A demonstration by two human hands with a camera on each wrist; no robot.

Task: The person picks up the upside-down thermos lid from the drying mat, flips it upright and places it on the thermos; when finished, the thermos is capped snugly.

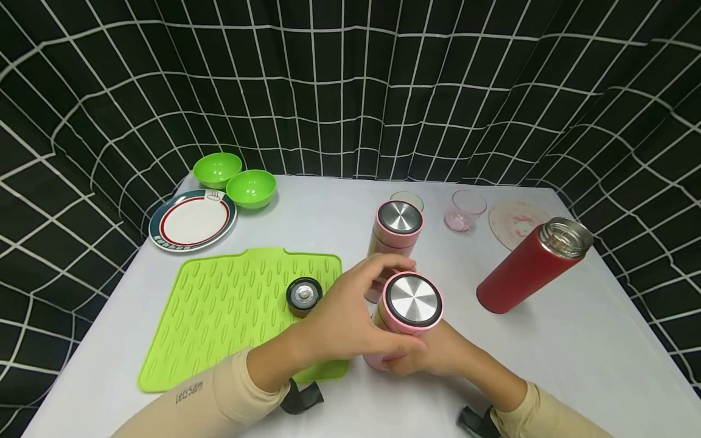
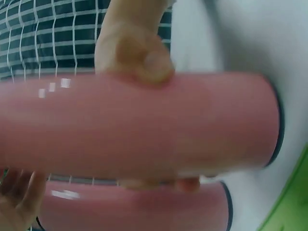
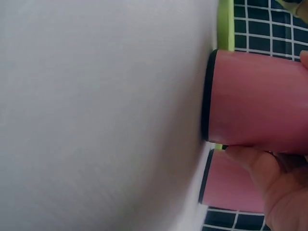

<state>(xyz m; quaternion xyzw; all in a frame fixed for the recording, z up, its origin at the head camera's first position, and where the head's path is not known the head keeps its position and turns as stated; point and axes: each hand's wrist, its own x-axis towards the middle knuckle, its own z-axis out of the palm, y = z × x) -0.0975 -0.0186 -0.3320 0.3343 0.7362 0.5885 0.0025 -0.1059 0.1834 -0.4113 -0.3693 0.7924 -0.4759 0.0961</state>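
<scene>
Black fabric point(image 1: 350, 91) with a white grid is hanging round the white table point(image 1: 547, 365) I am watching from afar. On the table's left a lime-green mat point(image 1: 219, 316) is lying flat; well to the right, a red bottle point(image 1: 528, 267) is standing with its steel mouth uncovered. One dark-rimmed plate point(image 1: 194, 222) is resting beyond the mat, and a pale, pink-marked disc point(image 1: 515, 222) is lying behind the red bottle. Between mat and red bottle I am seeing the nearer pink bottle point(image 1: 412, 304) standing upright, inside both sets of fingers. The person's left hand point(image 1: 356, 310) is gripping its upper part, fingers bending round the far side, thumb crossing the front. The right hand point(image 1: 432, 353) is clasping it lower down, its fingers parting only as wide as the body. Just behind, a second pink bottle point(image 1: 397, 228) is standing. Two green bowls point(image 1: 252, 188) are sitting by the plate, two small glasses point(image 1: 464, 210) are standing farther back, and a dark lid point(image 1: 303, 295) is lying on the mat, just beside the left hand.
</scene>
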